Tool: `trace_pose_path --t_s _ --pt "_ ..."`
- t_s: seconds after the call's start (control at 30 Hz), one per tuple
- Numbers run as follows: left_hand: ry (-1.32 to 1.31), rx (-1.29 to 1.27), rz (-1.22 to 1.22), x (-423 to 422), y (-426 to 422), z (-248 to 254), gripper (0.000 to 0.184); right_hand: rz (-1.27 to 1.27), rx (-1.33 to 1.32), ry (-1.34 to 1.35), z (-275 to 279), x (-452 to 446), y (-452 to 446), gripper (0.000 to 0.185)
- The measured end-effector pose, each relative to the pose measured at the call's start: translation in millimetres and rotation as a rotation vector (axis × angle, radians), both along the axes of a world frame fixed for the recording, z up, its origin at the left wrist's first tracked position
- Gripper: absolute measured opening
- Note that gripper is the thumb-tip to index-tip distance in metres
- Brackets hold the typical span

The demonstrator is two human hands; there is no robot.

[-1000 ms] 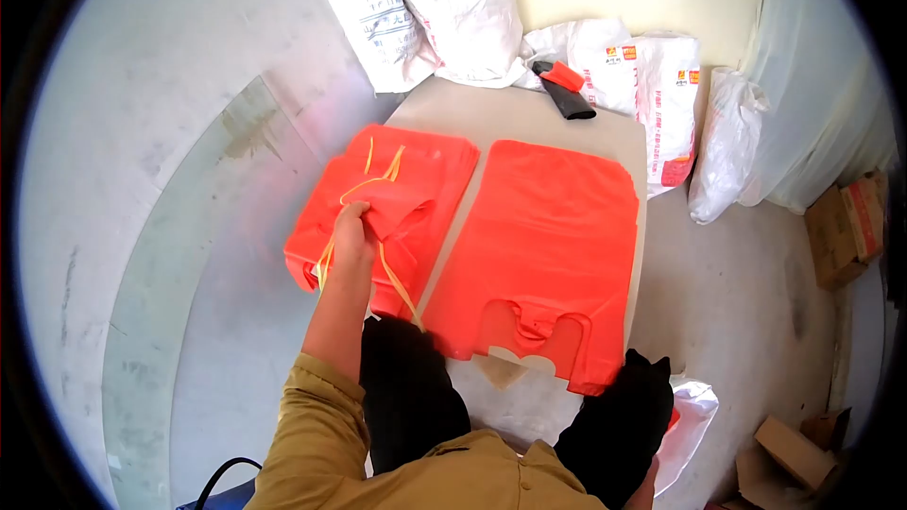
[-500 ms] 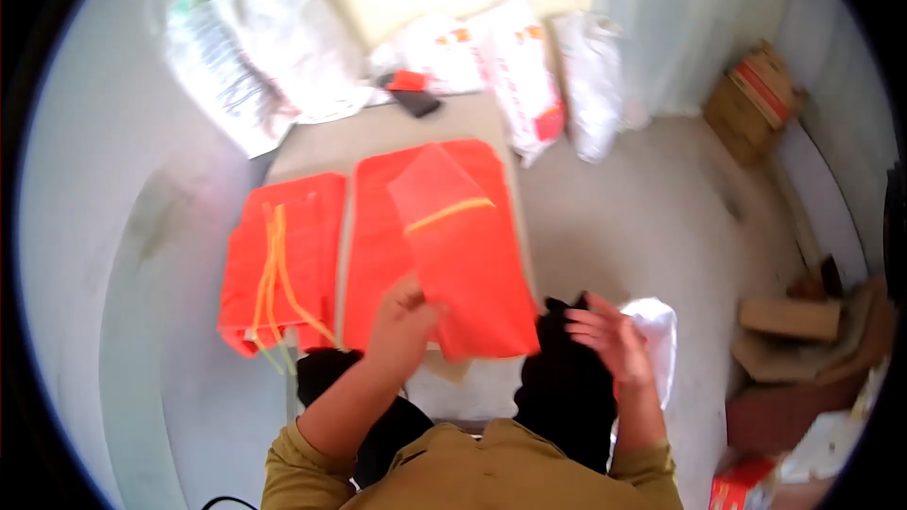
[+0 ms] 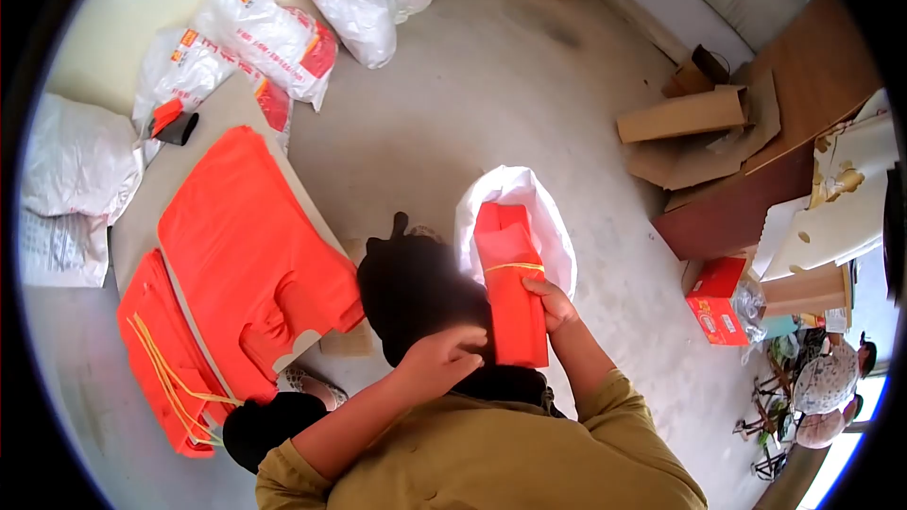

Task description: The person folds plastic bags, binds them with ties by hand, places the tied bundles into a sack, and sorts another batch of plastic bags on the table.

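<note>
A long folded red bundle point(image 3: 518, 321), which looks like thin cloth, has a yellow band point(image 3: 515, 267) around it. My right hand point(image 3: 556, 305) grips its right edge just below the band. Behind it stands an open white sack point(image 3: 553, 198); the bundle's upper part overlaps the sack's mouth. My left hand point(image 3: 442, 359) is left of the bundle, fingers loosely bent and thumb apart, with nothing in it. At the left, a red sheet stack point(image 3: 236, 217) lies on a board-topped table point(image 3: 312, 203), its near edge rumpled. Beside it is a folded red stack point(image 3: 156, 349) with yellow strands point(image 3: 165, 373) across it.
Stuffed white bags point(image 3: 265, 28) stand along the wall beyond the table. A small dark object with a red piece point(image 3: 175, 125) lies at the table's far end. Opened cardboard boxes point(image 3: 690, 118) and a red carton point(image 3: 718, 300) are on the right. Bicycles point(image 3: 784, 397) stand farther right.
My view has turned right. The banded red bundle has gone from above the red sheets to the white sack, and my right hand, previously empty, now holds it. My left hand has moved right too.
</note>
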State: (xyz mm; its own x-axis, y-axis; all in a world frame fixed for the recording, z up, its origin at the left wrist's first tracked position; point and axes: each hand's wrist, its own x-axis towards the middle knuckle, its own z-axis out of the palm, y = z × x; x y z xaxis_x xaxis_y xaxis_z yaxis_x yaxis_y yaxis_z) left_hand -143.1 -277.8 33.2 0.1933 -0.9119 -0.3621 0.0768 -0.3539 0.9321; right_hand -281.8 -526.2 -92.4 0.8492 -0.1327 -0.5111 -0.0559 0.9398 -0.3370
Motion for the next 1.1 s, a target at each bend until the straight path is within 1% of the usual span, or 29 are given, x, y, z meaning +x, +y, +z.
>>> trace_pose_path --t_s 0.1,0.17,0.3,0.33,0.43,0.53,0.63,0.67,0.73,0.83,0.93,1.03,1.1 --pt "0.215 0.156 0.073 6 -8 6 0.037 -0.031 0.021 0.157 -83 -18 -23 0.045" --pt "0.271 0.159 0.083 11 -9 7 0.034 -0.063 -0.04 0.213 -115 -13 -38 0.047" --pt "0.351 0.143 0.104 13 -7 5 0.034 -0.131 -0.149 0.254 -143 2 -69 0.05" --pt "0.363 0.144 0.103 13 -8 6 0.034 -0.125 -0.108 0.3 -159 0 -77 0.051" --pt "0.413 0.184 0.092 15 -16 13 0.034 -0.072 -0.251 0.461 -194 -7 -79 0.051" --pt "0.453 0.195 0.076 18 -14 9 0.037 0.205 -0.587 0.707 -348 -45 -83 0.054" --pt "0.495 0.177 0.061 22 -16 6 0.038 0.103 -0.679 0.75 -292 -23 -70 0.052" --pt "0.543 0.176 0.064 23 -17 6 0.039 0.161 -0.816 0.822 -295 -18 -73 0.052" --pt "0.559 0.157 0.048 24 -19 6 0.039 0.286 -1.094 0.963 -301 -10 -84 0.053" --pt "0.545 0.157 0.038 26 -24 12 0.039 0.408 -1.143 1.106 -305 -16 -93 0.054" --pt "0.512 0.149 0.048 27 -24 14 0.038 0.4 -1.211 1.181 -303 -29 -90 0.053" --pt "0.467 0.127 0.048 27 -25 12 0.036 0.535 -1.308 1.155 -309 -34 -91 0.047" --pt "0.474 0.116 0.07 25 -24 11 0.034 0.43 -1.324 1.165 -310 -36 -87 0.057"
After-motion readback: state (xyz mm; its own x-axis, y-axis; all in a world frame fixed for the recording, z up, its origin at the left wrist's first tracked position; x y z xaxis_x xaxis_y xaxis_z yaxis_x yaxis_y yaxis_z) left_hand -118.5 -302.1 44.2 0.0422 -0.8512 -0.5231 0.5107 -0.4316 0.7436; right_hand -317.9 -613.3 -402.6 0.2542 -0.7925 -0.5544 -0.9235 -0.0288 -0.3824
